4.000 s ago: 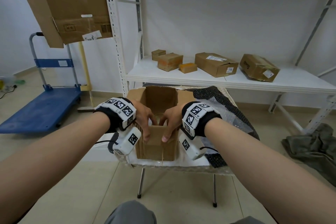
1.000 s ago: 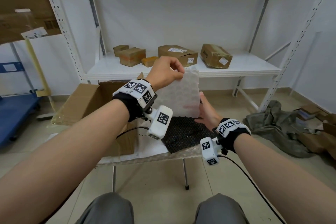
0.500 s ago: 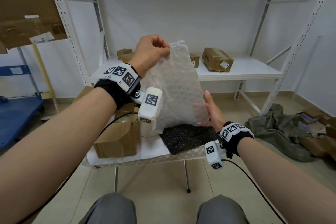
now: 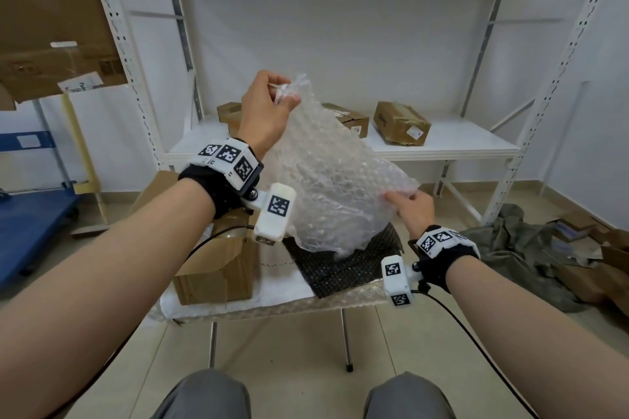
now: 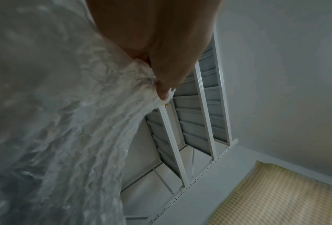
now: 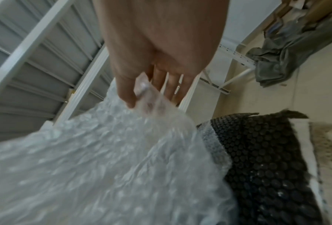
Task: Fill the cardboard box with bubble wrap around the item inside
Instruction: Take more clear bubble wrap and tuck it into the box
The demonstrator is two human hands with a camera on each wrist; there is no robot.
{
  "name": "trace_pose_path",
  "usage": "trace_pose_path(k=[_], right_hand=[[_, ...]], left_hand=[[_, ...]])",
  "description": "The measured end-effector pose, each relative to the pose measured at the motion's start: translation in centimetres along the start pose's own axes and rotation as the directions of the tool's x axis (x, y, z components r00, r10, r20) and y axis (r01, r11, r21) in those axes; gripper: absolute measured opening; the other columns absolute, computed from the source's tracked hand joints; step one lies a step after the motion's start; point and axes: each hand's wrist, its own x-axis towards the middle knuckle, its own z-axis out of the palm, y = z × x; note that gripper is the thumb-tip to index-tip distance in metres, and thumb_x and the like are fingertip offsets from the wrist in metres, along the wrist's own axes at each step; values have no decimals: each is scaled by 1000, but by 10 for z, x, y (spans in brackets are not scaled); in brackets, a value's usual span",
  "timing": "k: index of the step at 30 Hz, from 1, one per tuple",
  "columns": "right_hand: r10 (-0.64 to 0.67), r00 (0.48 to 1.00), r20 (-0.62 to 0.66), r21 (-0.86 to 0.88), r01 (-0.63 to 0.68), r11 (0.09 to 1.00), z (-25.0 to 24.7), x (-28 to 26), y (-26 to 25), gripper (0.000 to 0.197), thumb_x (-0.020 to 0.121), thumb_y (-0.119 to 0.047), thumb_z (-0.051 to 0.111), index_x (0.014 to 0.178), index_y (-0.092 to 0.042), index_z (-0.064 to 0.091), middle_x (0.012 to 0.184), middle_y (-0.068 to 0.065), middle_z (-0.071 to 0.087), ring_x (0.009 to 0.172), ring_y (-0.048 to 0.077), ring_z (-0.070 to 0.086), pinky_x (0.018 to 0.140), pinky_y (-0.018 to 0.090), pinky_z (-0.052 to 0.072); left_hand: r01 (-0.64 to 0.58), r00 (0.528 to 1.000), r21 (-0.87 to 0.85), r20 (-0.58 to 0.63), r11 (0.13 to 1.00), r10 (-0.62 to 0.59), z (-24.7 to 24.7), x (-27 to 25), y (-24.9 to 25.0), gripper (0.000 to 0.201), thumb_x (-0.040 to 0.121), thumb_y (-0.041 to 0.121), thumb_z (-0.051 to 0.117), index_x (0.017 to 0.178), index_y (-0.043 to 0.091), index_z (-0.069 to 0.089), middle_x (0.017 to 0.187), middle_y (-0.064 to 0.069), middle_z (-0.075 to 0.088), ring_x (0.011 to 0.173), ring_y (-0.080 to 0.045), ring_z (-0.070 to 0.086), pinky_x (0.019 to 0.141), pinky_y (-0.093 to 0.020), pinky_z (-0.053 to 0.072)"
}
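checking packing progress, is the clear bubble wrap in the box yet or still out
Out. The bubble wrap hangs in the air, left hand gripping its top, right hand pinching its edge, beside the cardboard box.

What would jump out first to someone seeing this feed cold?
The big clear sheet of bubble wrap held up in mid-air: the left hand grips its top corner, the right hand pinches its lower right edge. Below left, the cardboard box stands on the small table, beside a black bubble sheet.
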Motion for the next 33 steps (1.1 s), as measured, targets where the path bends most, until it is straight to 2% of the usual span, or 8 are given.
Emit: trace_pose_path(k=[8, 12, 16, 21, 25, 28, 30, 33], right_hand=[[-80, 982, 169, 302, 25, 953, 35, -21, -60, 54, 88, -30, 60, 130, 2, 50, 118, 17, 67, 98, 30, 72, 81, 50, 60], [-165, 943, 289, 368, 49, 929, 51, -39, -90, 41, 100, -41, 45, 119, -8, 59, 116, 7, 67, 113, 28, 64, 88, 39, 54], [-183, 889, 421, 377, 12, 926, 52, -47, -96, 88, 75, -71, 65, 136, -11, 42, 130, 11, 61, 119, 25, 62, 103, 47, 49], [-110, 948, 300, 317, 9, 948, 34, -36, -71, 54, 84, -7, 73, 127, -16, 43, 122, 14, 64, 105, 32, 68, 93, 55, 54], [-110, 937, 332, 386, -28, 922, 21, -33, -63, 38, 88, -6, 66, 124, -10, 57, 117, 19, 69, 102, 35, 70, 90, 57, 55], [-140, 923, 358, 451, -40, 892, 13, -38, -66, 32, 95, -7, 60, 126, -3, 56, 122, 22, 66, 107, 37, 68, 90, 52, 56], [-144, 922, 360, 483, -53, 874, 9, -39, -69, 33, 97, -9, 58, 128, -2, 54, 125, 23, 64, 111, 38, 65, 92, 52, 55], [-146, 924, 354, 495, -53, 867, 5, -38, -67, 40, 95, -23, 63, 130, -5, 56, 128, 22, 63, 116, 38, 63, 99, 55, 50]], left_hand=[[-44, 974, -27, 222, 999, 48, 28, -36, 8, 20, 98, 27, 59, 98, 9, 53, 88, -2, 55, 74, -13, 49, 68, -24, 45], [-106, 913, 56, 401, 993, 75, 45, -53, 5, 19, 100, 24, 55, 97, 5, 52, 91, -6, 54, 81, -17, 50, 77, -31, 45], [20, 875, -22, 484, 1000, -7, 46, -61, 6, 34, 106, 31, 40, 104, 2, 57, 104, -9, 66, 99, -18, 64, 96, -38, 51], [38, 842, -1, 538, 999, -31, 31, -58, -3, 34, 105, 31, 45, 130, 11, 57, 131, -2, 63, 122, -10, 57, 111, -36, 42], [155, 910, 64, 378, 986, -167, 26, -53, -25, 88, 75, 48, 80, 147, 21, 37, 149, 0, 44, 134, -15, 44, 112, -40, 38], [387, 776, 52, 522, 921, -355, 20, -60, -33, 104, 55, 63, 86, 141, 21, 47, 135, -1, 61, 119, -20, 62, 106, -46, 47], [470, 671, 36, 635, 882, -384, 19, -68, -34, 76, 62, 53, 89, 125, 19, 63, 118, -2, 73, 108, -24, 70, 104, -47, 50], [556, 653, -67, 651, 828, -387, 22, -80, -33, 36, 79, 21, 82, 111, 11, 71, 106, -7, 77, 101, -26, 73, 101, -45, 52]])
